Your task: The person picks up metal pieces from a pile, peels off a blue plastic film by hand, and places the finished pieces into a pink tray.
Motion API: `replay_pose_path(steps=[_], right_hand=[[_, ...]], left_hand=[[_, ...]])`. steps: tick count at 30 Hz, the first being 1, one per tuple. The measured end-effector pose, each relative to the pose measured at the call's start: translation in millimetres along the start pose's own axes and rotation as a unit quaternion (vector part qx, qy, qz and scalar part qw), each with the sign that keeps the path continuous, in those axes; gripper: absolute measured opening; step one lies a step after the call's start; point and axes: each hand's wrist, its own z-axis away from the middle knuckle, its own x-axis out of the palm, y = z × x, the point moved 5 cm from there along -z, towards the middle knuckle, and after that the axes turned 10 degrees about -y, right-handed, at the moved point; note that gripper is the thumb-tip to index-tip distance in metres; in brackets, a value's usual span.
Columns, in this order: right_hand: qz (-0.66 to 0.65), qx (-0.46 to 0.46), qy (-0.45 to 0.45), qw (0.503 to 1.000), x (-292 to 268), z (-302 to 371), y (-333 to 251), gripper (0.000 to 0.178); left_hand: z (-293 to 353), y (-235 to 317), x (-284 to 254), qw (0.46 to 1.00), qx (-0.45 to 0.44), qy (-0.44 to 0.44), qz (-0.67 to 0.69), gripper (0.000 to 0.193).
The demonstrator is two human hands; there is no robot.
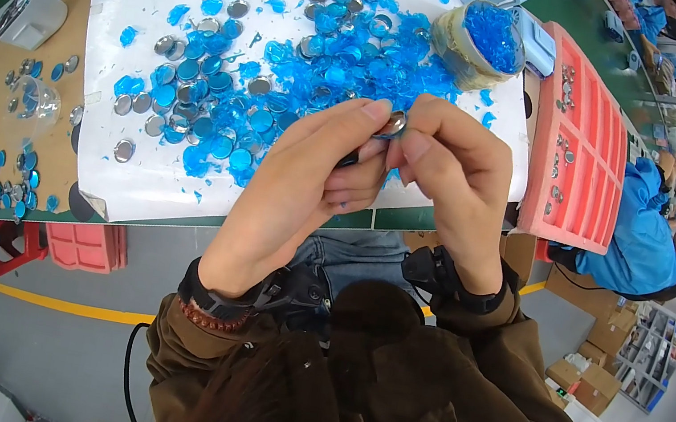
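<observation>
Over the front edge of the white sheet (145,200), my two hands meet. Between the thumb and fingers of my left hand (298,154) is a small round shiny metal cap (394,123). A short black object (349,159) shows in the curled fingers of that hand; its kind is hidden. My right hand (459,165) pinches at the cap's right edge with thumb and index finger. Just beyond lies a spread pile of caps, some bare silver, others under blue film (259,120). Torn blue film scraps (361,80) are heaped among them.
A tub (475,50) full of blue scraps stands at the back right. Beside it is a pink compartment tray (580,145) with several silver caps. At the left are a clear cup (36,104) and a white container (29,16). A person in blue (622,239) sits at right.
</observation>
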Motion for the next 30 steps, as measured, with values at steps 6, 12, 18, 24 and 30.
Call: replay_pose_path(steps=[6, 12, 18, 24, 30], right_hand=[[-0.081, 0.134, -0.049, 0.986, 1.7, -2.3, 7.5, 0.017], [-0.077, 0.035, -0.057, 0.995, 4.2, -3.2, 7.2, 0.019], [-0.063, 0.049, -0.065, 0.995, 6.0, -2.4, 11.2, 0.020], [-0.194, 0.182, -0.054, 0.963, 9.0, -5.6, 18.8, 0.017], [-0.116, 0.097, 0.075, 0.986, 0.3, -9.0, 13.3, 0.019]], left_hand=[[2.9, 7.2, -6.0, 0.995, 0.021, 0.042, -0.088, 0.030], [5.3, 7.4, -4.3, 1.000, -0.002, 0.011, -0.020, 0.031], [8.6, 7.2, -6.9, 0.998, -0.058, -0.039, 0.010, 0.031], [9.2, 10.6, -8.2, 0.996, 0.016, -0.012, -0.091, 0.027], [12.6, 21.6, -5.1, 0.920, 0.089, 0.083, -0.372, 0.022]])
